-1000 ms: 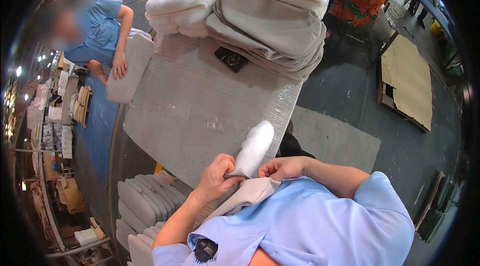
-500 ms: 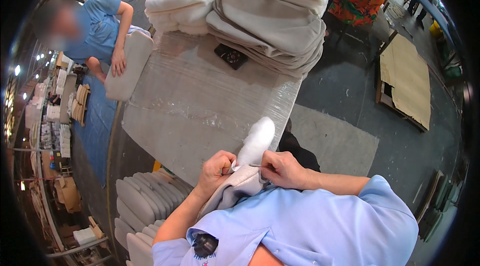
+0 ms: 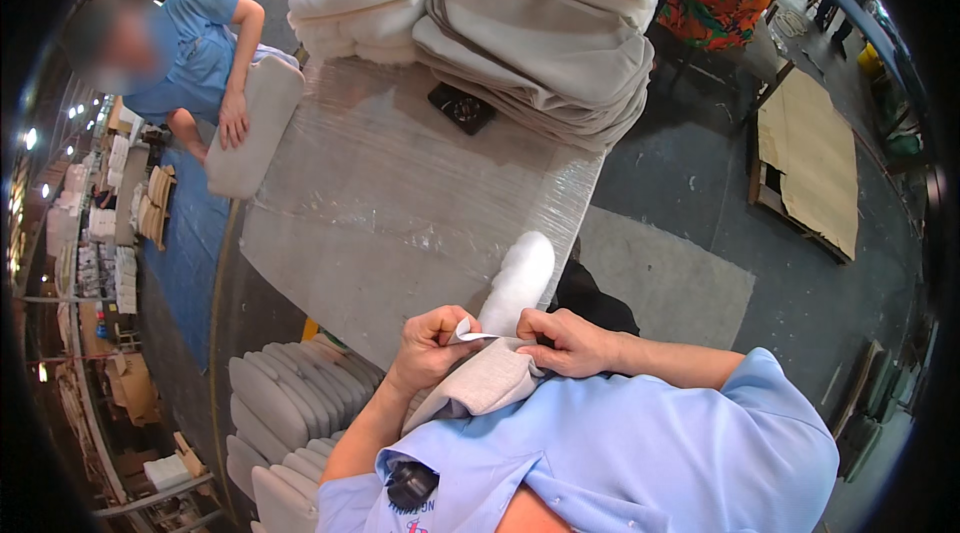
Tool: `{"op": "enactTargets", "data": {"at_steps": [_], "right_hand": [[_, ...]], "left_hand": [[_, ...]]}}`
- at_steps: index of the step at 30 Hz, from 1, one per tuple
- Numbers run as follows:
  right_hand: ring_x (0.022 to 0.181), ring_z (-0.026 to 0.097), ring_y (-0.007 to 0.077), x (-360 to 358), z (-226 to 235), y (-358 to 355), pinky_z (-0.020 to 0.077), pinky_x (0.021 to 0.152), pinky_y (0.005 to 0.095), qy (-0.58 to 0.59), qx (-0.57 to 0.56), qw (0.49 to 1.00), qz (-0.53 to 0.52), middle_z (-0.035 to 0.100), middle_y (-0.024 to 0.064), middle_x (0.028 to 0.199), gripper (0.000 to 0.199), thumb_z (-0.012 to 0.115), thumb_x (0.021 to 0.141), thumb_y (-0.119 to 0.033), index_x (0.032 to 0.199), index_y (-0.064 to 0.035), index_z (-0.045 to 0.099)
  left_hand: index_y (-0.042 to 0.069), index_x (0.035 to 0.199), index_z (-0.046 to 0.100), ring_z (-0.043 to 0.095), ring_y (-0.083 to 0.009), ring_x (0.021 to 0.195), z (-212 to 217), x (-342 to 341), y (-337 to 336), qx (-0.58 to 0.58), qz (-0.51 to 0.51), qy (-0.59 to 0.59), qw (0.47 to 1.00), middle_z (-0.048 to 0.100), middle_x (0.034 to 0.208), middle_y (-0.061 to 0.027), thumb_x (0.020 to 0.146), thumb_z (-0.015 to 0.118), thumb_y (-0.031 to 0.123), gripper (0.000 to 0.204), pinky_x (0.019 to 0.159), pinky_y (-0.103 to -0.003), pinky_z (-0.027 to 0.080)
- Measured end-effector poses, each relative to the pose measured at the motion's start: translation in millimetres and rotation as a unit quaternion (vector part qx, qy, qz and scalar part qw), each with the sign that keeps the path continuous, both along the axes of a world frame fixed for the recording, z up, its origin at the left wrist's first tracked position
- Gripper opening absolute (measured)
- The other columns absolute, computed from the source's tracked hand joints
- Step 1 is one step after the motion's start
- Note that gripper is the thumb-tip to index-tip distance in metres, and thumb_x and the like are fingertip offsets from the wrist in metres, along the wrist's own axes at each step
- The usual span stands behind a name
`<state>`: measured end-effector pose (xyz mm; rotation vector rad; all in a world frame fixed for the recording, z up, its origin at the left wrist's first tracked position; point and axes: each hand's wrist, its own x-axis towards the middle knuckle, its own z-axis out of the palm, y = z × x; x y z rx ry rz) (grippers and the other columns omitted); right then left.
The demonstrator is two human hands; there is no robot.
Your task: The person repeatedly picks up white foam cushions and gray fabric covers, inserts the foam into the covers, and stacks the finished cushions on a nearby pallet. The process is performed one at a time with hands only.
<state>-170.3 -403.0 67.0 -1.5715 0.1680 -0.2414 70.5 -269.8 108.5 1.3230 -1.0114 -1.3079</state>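
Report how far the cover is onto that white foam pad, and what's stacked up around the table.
In hand: the left hand and right hand pinch the open edge of a beige fabric cover around a white foam pad; most of the pad sticks out bare. Done, apparently: covered cushions piled at the table's far end. Left: bare foam pads stacked beside the table.

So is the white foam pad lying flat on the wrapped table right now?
No. The white foam pad is raised, both hands, left hand and right hand, pulling a beige fabric cover over its lower end.
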Motion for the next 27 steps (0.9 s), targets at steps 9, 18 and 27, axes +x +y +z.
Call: {"op": "enactTargets", "data": {"at_steps": [9, 18, 27], "right_hand": [[0.06, 0.067, 0.0369, -3.3, -10.6, 7.7, 0.0521, 0.054, 0.0449, 0.047, -0.182, 0.973, -0.132, 0.062, 0.0127, 0.066, 0.024, 0.071, 0.1, -0.021, 0.099, -0.0074, 0.051], [0.066, 0.062, 0.0149, -4.6, -19.9, 1.3, 0.0492, 0.059, 0.031, 0.05, 0.012, 0.994, -0.1, 0.06, 0.0032, 0.076, 0.023, 0.071, 0.103, -0.025, 0.1, -0.0075, 0.056], [0.074, 0.054, 0.0043, -28.9, -43.5, -17.0, 0.0432, 0.066, 0.0213, 0.116, 0.414, 0.898, 0.098, 0.062, -0.0041, 0.088, 0.017, 0.067, 0.106, -0.018, 0.115, -0.0041, 0.069]], "left_hand": [[0.009, 0.087, 0.06, 0.051, -0.0017, 0.079, 8.1, 4.5, -33.7, 0.177, -0.037, 0.072, 0.981, 0.056, 0.081, 0.0067, 0.094, 0.082, 0.01, 0.023, 0.064, -0.022, 0.04], [0.002, 0.095, 0.07, 0.058, -0.0081, 0.082, 15.7, 15.7, -58.0, 0.093, -0.201, -0.174, 0.96, 0.065, 0.087, -0.0024, 0.097, 0.076, 0.017, 0.016, 0.069, -0.027, 0.047], [0.001, 0.096, 0.069, 0.057, -0.0102, 0.075, 30.3, -0.8, -66.0, 0.154, -0.171, -0.237, 0.944, 0.069, 0.082, -0.0035, 0.098, 0.073, 0.015, 0.014, 0.069, -0.028, 0.047]]}}
